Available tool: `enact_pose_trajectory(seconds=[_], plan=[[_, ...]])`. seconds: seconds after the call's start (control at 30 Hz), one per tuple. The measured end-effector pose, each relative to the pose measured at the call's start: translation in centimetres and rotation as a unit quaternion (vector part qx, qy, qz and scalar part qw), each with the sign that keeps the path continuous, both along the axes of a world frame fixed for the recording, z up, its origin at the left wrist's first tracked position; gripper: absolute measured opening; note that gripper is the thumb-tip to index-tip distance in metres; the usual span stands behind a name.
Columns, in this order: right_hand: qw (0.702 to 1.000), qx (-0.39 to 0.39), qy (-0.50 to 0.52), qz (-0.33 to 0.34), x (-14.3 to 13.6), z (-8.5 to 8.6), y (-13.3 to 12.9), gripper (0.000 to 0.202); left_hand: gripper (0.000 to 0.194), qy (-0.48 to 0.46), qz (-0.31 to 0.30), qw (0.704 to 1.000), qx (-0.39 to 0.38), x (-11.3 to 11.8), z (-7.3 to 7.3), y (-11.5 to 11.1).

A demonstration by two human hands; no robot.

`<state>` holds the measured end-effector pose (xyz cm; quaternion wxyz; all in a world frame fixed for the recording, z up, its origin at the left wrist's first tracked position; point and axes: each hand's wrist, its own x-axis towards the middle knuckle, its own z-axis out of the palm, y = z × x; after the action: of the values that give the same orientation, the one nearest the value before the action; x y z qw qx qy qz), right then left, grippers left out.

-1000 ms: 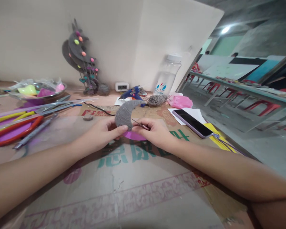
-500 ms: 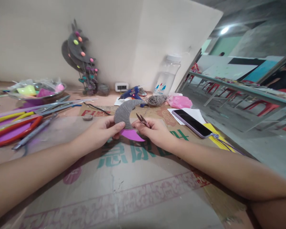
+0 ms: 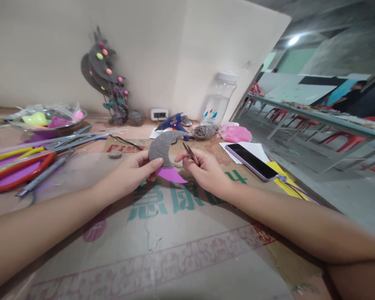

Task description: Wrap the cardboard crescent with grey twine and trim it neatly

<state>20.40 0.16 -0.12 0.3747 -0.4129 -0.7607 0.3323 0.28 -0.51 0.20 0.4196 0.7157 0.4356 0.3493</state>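
Currently, a twine-wrapped crescent is pinched by the left hand. Small snips are gripped in the right hand. The twine is best cut close beside the left thumb, kept taut.

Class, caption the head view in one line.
Left hand holds a yarn-wrapped crescent; right hand holds small snips.

Your right hand has lifted the small scissors off the crescent; their blades now point up, just right of it. You have raised the crescent slightly, baring more purple at its lower tip.
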Motion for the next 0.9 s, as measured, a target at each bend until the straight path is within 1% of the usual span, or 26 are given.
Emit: enact_pose_trajectory(seconds=[0.1,0.2,0.3,0.4,0.57,0.63,0.77,0.9], plan=[[1.000,0.002,0.010,0.005,0.15,-0.27,0.30,0.015,0.029,-0.007,0.008,1.000,-0.004,-0.02,-0.09,-0.01],[1.000,0.004,-0.003,-0.007,0.22,-0.12,0.32,0.015,0.028,-0.010,0.007,1.000,-0.009,0.03,-0.09,-0.02],[0.998,0.051,-0.042,-0.025,0.36,0.14,0.27,0.017,0.028,-0.008,0.008,1.000,-0.012,0.05,-0.05,-0.02],[0.991,0.092,-0.087,-0.035,0.54,0.15,0.39,0.024,0.029,-0.010,0.000,1.000,-0.013,0.00,-0.08,-0.01],[0.990,0.094,-0.095,-0.039,0.77,-0.02,0.61,0.014,0.028,-0.020,-0.005,1.000,-0.011,-0.07,-0.23,0.06],[0.991,0.092,-0.091,-0.035,0.80,0.03,0.57,0.014,0.027,-0.019,-0.005,1.000,-0.011,-0.08,-0.26,0.09],[0.992,0.100,-0.079,-0.009,0.78,0.14,0.50,0.021,0.027,-0.009,-0.003,1.000,-0.009,-0.11,-0.25,0.12],[0.988,0.108,-0.110,-0.032,0.96,0.28,0.51,0.035,0.028,-0.007,0.000,1.000,-0.013,-0.06,-0.15,0.08]])
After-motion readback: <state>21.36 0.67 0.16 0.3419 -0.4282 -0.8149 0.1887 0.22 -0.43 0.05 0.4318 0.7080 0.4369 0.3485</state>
